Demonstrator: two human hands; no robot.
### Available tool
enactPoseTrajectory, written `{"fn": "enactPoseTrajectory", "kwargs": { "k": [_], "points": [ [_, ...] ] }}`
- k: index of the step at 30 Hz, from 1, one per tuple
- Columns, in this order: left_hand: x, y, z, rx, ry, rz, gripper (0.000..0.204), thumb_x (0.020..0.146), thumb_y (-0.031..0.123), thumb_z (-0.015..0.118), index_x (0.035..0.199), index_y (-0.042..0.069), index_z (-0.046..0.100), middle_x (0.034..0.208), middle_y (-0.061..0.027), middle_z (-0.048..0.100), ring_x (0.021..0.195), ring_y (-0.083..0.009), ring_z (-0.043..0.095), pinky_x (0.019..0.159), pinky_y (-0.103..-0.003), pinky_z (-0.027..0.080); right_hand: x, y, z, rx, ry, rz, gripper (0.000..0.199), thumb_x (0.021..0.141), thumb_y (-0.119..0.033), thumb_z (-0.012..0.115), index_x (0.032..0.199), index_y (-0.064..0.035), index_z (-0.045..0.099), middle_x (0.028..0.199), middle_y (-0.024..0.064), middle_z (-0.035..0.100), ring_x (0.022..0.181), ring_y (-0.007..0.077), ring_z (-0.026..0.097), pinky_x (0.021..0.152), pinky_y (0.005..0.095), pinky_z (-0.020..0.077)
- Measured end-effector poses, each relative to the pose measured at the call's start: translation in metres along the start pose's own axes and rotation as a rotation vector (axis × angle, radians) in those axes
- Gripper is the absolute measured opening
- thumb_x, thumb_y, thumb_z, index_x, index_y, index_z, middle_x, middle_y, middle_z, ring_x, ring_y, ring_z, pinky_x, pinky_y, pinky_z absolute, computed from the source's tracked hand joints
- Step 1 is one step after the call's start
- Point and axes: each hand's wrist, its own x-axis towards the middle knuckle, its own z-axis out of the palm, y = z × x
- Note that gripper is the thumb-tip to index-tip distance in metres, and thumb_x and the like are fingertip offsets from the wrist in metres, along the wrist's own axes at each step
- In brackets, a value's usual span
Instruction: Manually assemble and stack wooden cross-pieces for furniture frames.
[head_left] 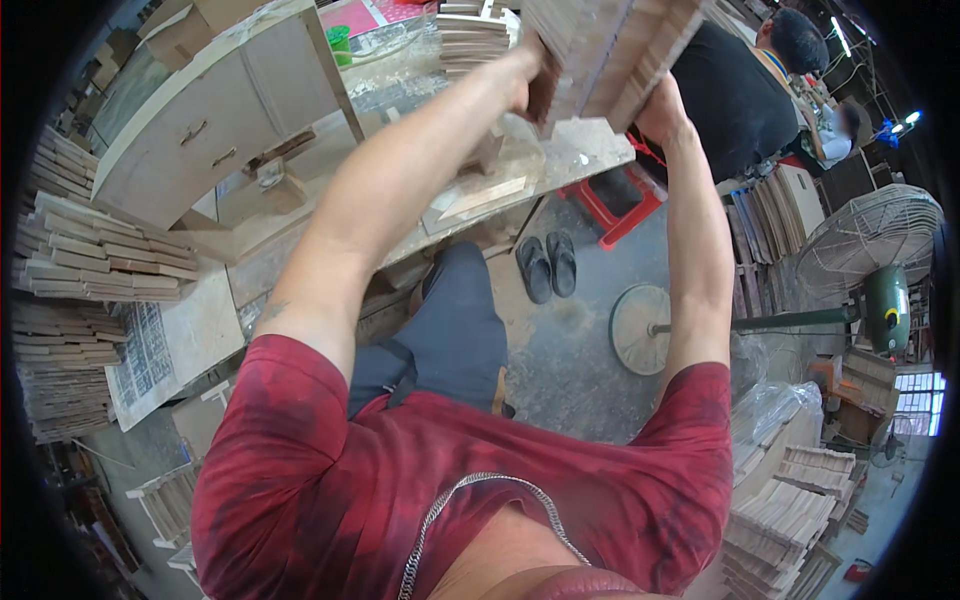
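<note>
Pale brown wood makes up the grooved bundle of strips [610, 60], which stands up between the hands at about half past twelve, near the upper rim of the view and partly cut off by it. Should the grip at either side slacken, I judge that the strips could slide against one another and fan apart, since no strap or band shows around them. An uneven squeeze could tilt the bundle, and its lower corner might then knock the front of the workbench [592, 142], just below it; whether the two touch, I cannot tell. Swinging it toward two o'clock risks bumping the co-worker [735, 100] in black, who sits close to the right forearm, or dropping pieces onto the red stool [632, 222] and the black sandals [548, 268] lower down. As for the hands, they stand apart, one on each side of the load. The left hand [532, 78], just past twelve o'clock, presses against the bundle's left flank, with most of its fingers hidden. The right hand [660, 110], near half past one, is set against the opposite flank; its fingers pass out of sight, so how widely they spread cannot be told. Both seem clamped inward on the wood.
</note>
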Motion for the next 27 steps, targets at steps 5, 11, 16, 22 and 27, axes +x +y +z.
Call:
{"fn": "enactPoseTrajectory", "kwargs": {
  "k": [5, 11, 16, 22, 27],
  "points": [
    [-0.043, 0.028, -0.042, 0.077, 0.278, -0.022, 0.088, 0.094, 0.079, 0.022, 0.129, 0.009, 0.062, 0.123, -0.017, 0.064, 0.111, -0.0332, 0.061, 0.092, -0.056, 0.047, 0.019, -0.002, 0.063, -0.063, -0.049, -0.013, 0.047, 0.106, -0.04, 0.038, 0.136, -0.0087, 0.055, 0.135, 0.0067, 0.062, 0.124, 0.0247, 0.059, 0.111, 0.0465, 0.0415],
    [-0.12, 0.025, -0.067, 0.192, 0.382, 0.059, 0.084, 0.096, 0.075, 0.024, 0.136, 0.01, 0.057, 0.134, -0.0208, 0.059, 0.118, -0.0341, 0.058, 0.096, -0.055, 0.047, 0.018, 0.032, 0.121, -0.174, -0.041, 0.086, 0.045, 0.106, -0.043, 0.036, 0.133, -0.0135, 0.057, 0.13, 0.0044, 0.064, 0.121, 0.0211, 0.059, 0.107, 0.0468, 0.0428],
    [-0.125, -0.002, -0.088, 0.136, 0.457, 0.084, 0.085, 0.093, 0.081, 0.022, 0.136, 0.017, 0.058, 0.127, -0.0222, 0.06, 0.111, -0.0332, 0.058, 0.093, -0.054, 0.048, 0.008, 0.062, 0.141, -0.186, -0.115, 0.06, 0.048, 0.106, -0.044, 0.036, 0.136, -0.0124, 0.055, 0.136, 0.0038, 0.061, 0.125, 0.0218, 0.057, 0.109, 0.0462, 0.0407],
    [-0.108, -0.02, -0.117, 0.075, 0.447, 0.055, 0.091, 0.091, 0.085, 0.019, 0.135, 0.016, 0.058, 0.128, -0.0168, 0.061, 0.114, -0.0312, 0.056, 0.096, -0.055, 0.045, 0.02, 0.088, 0.131, -0.283, -0.164, 0.091, 0.058, 0.106, -0.053, 0.034, 0.147, -0.0133, 0.047, 0.148, 0.0066, 0.052, 0.136, 0.025, 0.048, 0.114, 0.0498, 0.0349],
    [-0.095, -0.03, -0.14, 0.038, 0.464, 0.047, 0.095, 0.09, 0.086, 0.021, 0.136, 0.012, 0.057, 0.134, -0.0189, 0.059, 0.123, -0.0326, 0.054, 0.101, -0.058, 0.042, 0.009, 0.091, 0.14, -0.311, -0.155, 0.081, 0.063, 0.105, -0.057, 0.033, 0.149, -0.0131, 0.044, 0.15, 0.0073, 0.049, 0.138, 0.0249, 0.046, 0.113, 0.0506, 0.0348]
  ]
}}
